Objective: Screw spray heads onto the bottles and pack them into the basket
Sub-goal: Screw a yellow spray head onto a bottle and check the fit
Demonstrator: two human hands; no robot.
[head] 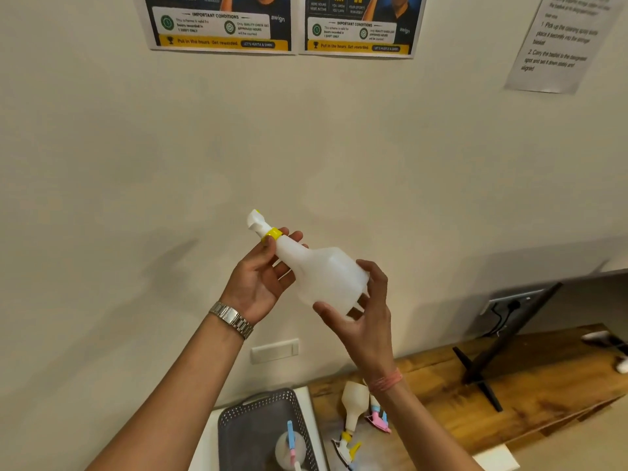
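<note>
I hold a white translucent bottle up in front of the wall, tilted with its neck to the upper left. A white spray head with a yellow collar sits on the neck. My left hand pinches the collar and neck. My right hand cups the bottle's base from below. Low in the view, a grey perforated basket holds one bottle with a blue and pink spray head.
A bottle with a yellow spray head lies on the wooden table beside the basket, with a pink spray head next to it. A black stand leans at the right. Posters hang on the wall.
</note>
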